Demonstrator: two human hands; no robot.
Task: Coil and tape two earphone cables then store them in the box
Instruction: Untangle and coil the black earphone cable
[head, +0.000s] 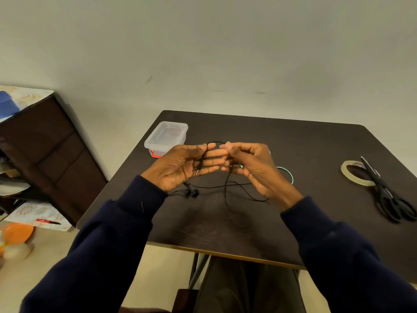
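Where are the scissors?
The black scissors lie on the right side of the table in the head view, blades across the tape roll.

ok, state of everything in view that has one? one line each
left hand: fingers straight, thumb pins black earphone cable
right hand: pinches same cable
black earphone cable: uncoiled, untaped, earbuds on table
teal earphone cable: loose on table, partly hidden behind right hand
box: lid on, looks closed
tape roll: flat on table
scissors: closed, blades lying across tape roll
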